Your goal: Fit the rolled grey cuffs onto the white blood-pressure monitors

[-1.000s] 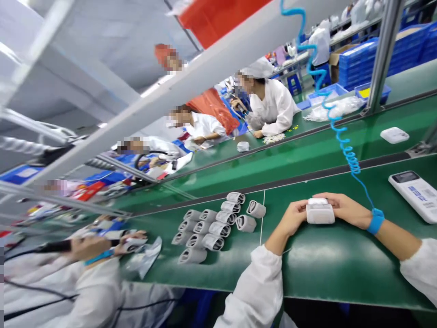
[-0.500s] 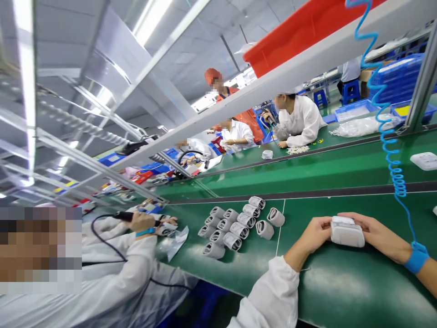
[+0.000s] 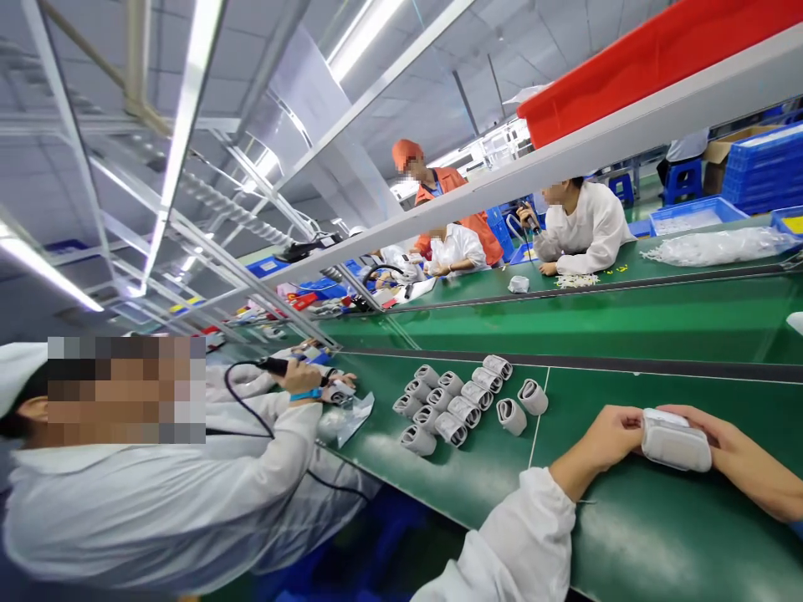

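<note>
Two bare hands, left hand [image 3: 606,439] and right hand [image 3: 746,470], clamp a white boxy device [image 3: 676,441] between them; rolled grey cuffs [image 3: 461,405] lie left of the grip.

Left hand [image 3: 611,439] and right hand [image 3: 740,460] clasp a white boxy unit [image 3: 676,441] from either end, resting on the green workbench [image 3: 658,535]. Nearby, rolled grey cuffs [image 3: 452,405] stand clustered. Further left, a co-worker [image 3: 163,493] holds a corded black tool [image 3: 273,365].
</note>
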Motion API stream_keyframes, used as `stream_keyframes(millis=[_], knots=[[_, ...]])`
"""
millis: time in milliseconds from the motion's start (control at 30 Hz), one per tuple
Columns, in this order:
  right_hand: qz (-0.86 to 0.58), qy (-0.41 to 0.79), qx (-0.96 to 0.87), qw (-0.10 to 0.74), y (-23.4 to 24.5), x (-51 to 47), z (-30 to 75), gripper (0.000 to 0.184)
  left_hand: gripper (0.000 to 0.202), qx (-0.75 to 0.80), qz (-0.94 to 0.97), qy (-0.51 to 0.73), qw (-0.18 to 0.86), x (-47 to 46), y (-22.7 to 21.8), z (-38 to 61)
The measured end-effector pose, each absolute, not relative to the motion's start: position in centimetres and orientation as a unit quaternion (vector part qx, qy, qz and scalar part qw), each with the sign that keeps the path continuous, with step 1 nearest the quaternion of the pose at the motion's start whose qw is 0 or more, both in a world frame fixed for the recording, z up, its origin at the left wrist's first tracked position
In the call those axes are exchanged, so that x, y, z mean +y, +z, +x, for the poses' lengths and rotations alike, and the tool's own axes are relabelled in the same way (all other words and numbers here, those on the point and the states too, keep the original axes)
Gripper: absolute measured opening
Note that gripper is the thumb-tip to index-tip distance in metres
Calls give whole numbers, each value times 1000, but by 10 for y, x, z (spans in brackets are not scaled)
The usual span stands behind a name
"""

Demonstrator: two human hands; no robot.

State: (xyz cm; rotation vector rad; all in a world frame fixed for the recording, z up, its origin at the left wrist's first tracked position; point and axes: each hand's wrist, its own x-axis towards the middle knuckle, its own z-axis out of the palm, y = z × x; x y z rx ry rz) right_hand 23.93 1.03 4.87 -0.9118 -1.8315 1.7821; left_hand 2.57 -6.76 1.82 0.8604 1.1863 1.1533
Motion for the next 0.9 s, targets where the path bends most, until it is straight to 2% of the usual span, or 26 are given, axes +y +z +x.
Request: stream_keyframes(millis=[100,267,433,533,600,667,800,900], knots=[[-359,675,-601,232,45,9,239,67,67,507,334,530,592,-65,21,30],[-334,762,-474,289,34,3,215,53,65,465,274,670,509,-55,33,31],[-323,740,-479,344,39,14,159,60,58,471,341,710,396,-52,41,13],[-323,709,-495,385,48,49,126,63,64,519,329,711,344,-49,34,1],[-346,641,-533,432,51,88,113,62,74,529,291,713,356,-45,24,-3],[-387,517,-594,480,53,133,108,63,78,535,287,705,368,-43,16,-3],[-426,369,-650,510,55,216,109,53,63,560,369,664,331,-47,14,5],[-421,202,-743,479,53,268,105,44,50,570,425,634,304,-51,21,10]])
